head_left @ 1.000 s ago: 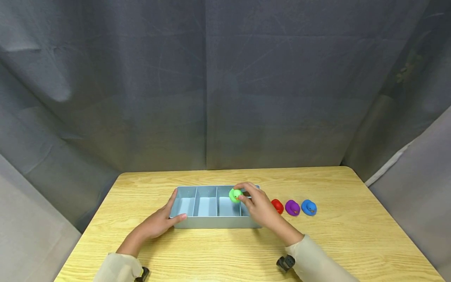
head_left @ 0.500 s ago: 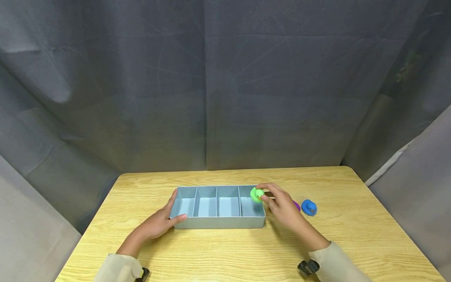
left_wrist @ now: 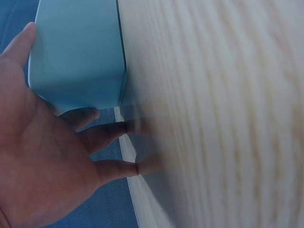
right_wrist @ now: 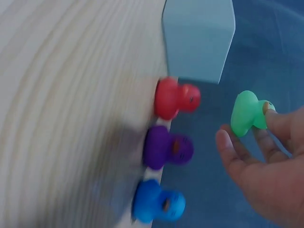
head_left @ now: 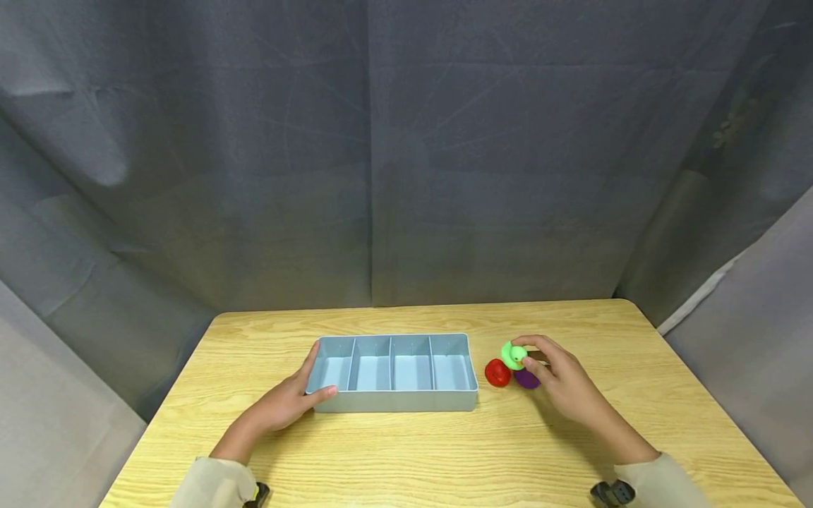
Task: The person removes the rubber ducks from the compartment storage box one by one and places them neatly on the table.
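Observation:
A light green rubber duck is pinched between the thumb and fingers of my right hand, in the air over the purple duck. Under it on the table sit a red rubber duck and a purple rubber duck. A blue rubber duck shows beyond the purple one in the right wrist view; in the head view my hand hides it. My left hand rests against the left end of a grey-blue divided box, thumb on the near side, other fingers straight and spread.
The box's compartments stand in a row with nothing in them. Wood-grain table lies around everything, with a grey curtain behind its far edge.
My right hand has carried the green duck rightward, from above the box to above the red and purple ducks. The left hand and the box have stayed put.

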Action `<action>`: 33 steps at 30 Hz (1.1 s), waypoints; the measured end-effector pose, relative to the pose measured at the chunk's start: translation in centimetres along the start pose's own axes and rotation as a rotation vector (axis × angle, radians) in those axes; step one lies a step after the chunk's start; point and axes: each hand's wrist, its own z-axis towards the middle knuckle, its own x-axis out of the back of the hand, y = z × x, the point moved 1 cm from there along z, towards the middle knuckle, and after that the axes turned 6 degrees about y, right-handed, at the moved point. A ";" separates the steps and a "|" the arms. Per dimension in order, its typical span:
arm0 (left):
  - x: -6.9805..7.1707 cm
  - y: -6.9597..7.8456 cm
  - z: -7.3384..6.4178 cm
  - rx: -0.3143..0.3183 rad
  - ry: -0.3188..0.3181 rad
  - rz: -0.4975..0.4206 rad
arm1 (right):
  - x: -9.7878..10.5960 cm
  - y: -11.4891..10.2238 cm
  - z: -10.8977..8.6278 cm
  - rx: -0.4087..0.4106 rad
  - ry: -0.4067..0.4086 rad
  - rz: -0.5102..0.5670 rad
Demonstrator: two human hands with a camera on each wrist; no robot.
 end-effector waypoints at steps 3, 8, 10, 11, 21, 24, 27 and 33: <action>0.0 0.0 0.0 0.000 -0.001 0.000 | 1.2 0.9 -0.6 -0.006 -0.006 -0.027; 0.0 -0.1 0.1 0.004 -0.001 -0.001 | 3.0 2.2 -1.2 -0.006 0.011 -0.051; -0.1 -0.1 0.1 0.006 -0.001 -0.002 | 3.7 2.8 -1.5 -0.001 0.025 -0.067; -0.1 -0.2 0.1 0.007 0.000 -0.003 | 4.0 3.1 -1.6 0.003 0.031 -0.072; -0.1 -0.3 0.2 0.007 -0.005 -0.002 | 6.6 7.2 -3.0 -0.020 0.049 -0.139; -0.1 -0.2 0.2 0.005 -0.005 -0.004 | 7.1 8.1 -3.2 -0.041 0.039 -0.150; 0.0 -0.2 0.2 0.004 -0.003 -0.005 | 7.4 8.9 -3.4 -0.065 0.021 -0.150; -0.1 -0.3 0.3 0.004 0.000 -0.008 | 7.6 10.4 -3.4 -0.100 -0.008 -0.155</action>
